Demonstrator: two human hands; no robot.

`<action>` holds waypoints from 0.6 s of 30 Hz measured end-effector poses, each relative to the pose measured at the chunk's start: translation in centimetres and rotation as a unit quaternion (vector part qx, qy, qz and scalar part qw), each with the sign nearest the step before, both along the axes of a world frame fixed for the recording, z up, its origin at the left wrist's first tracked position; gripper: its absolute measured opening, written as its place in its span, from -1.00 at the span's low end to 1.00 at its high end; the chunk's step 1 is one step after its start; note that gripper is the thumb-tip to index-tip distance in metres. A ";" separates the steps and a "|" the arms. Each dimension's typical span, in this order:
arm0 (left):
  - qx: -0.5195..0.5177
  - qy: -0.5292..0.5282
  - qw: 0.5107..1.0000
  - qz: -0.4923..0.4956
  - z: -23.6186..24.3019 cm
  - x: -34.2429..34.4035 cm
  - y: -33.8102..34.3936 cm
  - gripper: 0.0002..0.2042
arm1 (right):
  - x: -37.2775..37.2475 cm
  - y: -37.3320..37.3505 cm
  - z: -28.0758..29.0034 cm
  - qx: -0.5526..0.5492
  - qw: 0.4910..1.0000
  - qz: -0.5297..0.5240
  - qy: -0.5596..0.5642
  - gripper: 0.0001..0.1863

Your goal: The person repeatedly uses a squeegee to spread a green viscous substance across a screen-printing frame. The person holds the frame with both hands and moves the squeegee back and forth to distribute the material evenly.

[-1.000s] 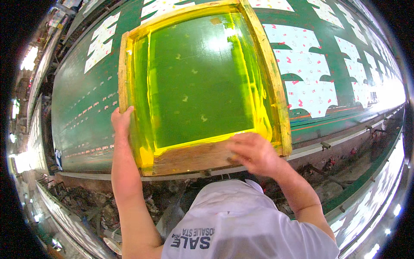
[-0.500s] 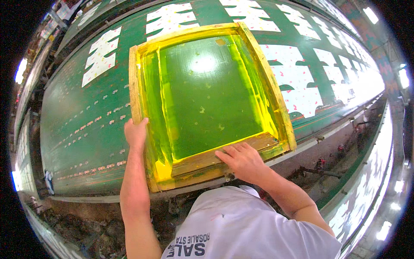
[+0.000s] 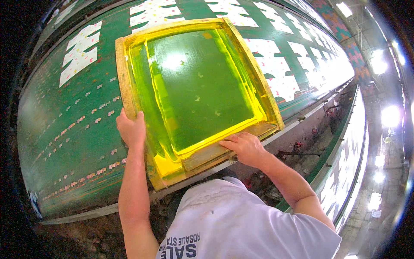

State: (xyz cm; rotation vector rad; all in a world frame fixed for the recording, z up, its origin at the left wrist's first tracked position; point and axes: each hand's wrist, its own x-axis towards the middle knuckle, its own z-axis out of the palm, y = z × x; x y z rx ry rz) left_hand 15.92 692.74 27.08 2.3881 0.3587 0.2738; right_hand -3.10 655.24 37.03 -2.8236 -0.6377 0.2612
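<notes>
A wooden-framed printing screen [image 3: 122, 71] lies on the green table before me, its mesh dark green and see-through. Thick yellow ink [image 3: 166, 165] runs along both sides of the mesh and in a band across the near end. My left hand [image 3: 132, 128] is closed around the frame's left rail, thumb on top. At the near end, my right hand [image 3: 245, 147] grips a wide wooden squeegee [image 3: 202, 159], fingers over its upper edge. The squeegee lies beside the near rail; its blade is hidden.
White printed cut pieces [image 3: 274, 64] lie in rows on the long green table [image 3: 56, 142], beyond and right of the screen. Small printed marks dot its left part. A metal rail [image 3: 97, 212] edges the near side. Another table with white pieces [image 3: 340, 168] stands at right.
The squeegee has shifted toward the near rail, exposing a wider yellow band beyond it. Both hands keep their holds. The view has turned right, so the scene sits further left.
</notes>
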 end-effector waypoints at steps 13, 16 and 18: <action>0.025 -0.010 0.999 0.030 0.9 0.2 -0.9 -0.43 | 18.7 -0.7 -6.3 0.074 0.969 0.043 -0.233 -0.51; 0.012 -0.012 0.999 0.045 0.8 0.5 -1.2 -0.50 | 26.4 -0.6 -6.8 0.043 0.980 0.017 -0.192 -0.44; -0.017 -0.013 0.998 0.055 0.9 0.5 -1.4 -0.55 | 31.8 -0.5 -7.0 0.020 0.986 0.014 -0.166 -0.39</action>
